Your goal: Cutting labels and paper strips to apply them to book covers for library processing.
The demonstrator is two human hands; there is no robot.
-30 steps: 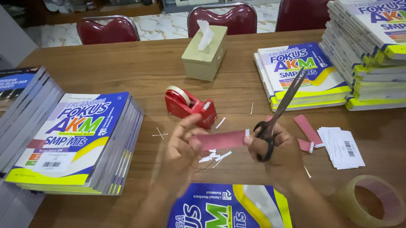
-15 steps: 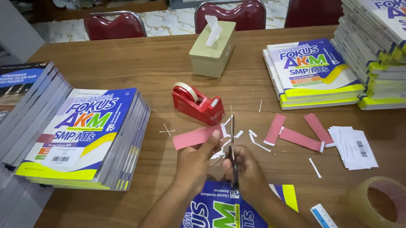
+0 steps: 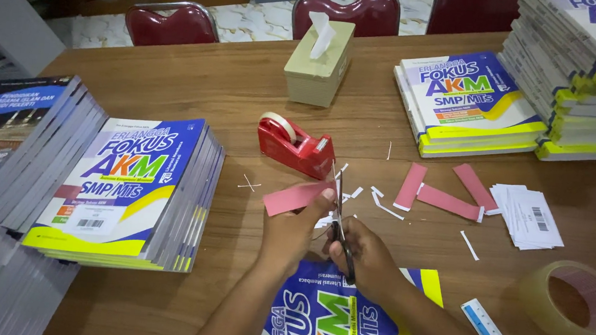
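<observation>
While left hand (image 3: 291,233) grips pink label strip (image 3: 297,197), right hand (image 3: 366,256) closed on scissors (image 3: 340,218), red tape dispenser (image 3: 296,146) just beyond

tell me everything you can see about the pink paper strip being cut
The pink paper strip is a flat, matte slip of thin paper, roughly rectangular and slanted, its far end rising toward the right. It is held just above the wooden table, in front of the red tape dispenser. The left hand pinches its right end, where the scissors in the right hand meet its edge. Its left end hangs free.
</observation>
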